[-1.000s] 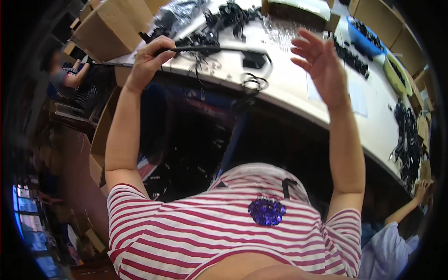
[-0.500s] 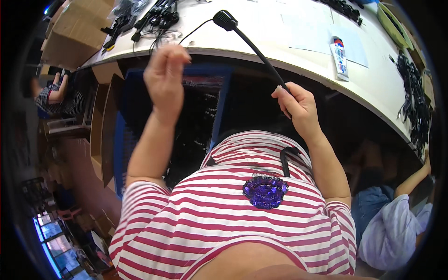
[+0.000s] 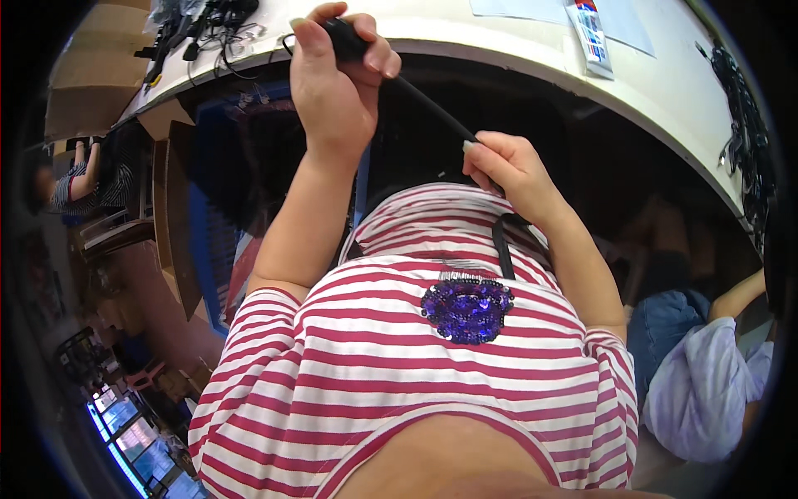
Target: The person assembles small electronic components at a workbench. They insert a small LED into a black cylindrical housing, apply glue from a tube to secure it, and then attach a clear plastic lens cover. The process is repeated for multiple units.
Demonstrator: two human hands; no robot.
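Note:
A slim black rod with a wider ribbed head, much like a small lamp on a stem (image 3: 436,108), slants between my hands above my lap. The fingers of my left hand (image 3: 337,91) wrap round its head at the upper end, covering most of it. A thin dark wire shows beside that hand. Farther down the stem, my right hand (image 3: 511,170) pinches it between thumb and fingers. A black curved strip (image 3: 503,245) lies against my striped shirt; whether it belongs to the rod I cannot tell.
The white table (image 3: 474,46) curves across the far side. It bears a heap of black cables (image 3: 220,21), a white-and-blue tube (image 3: 590,41), paper sheets and a bundle of black cords (image 3: 740,133). Cardboard boxes (image 3: 100,75) stand left. One person (image 3: 91,183) is at left, another (image 3: 698,399) at right.
My left hand has moved right and up and closed round the ribbed head, which was free before. My right hand still grips the stem. The view has shifted, so the table sits higher.

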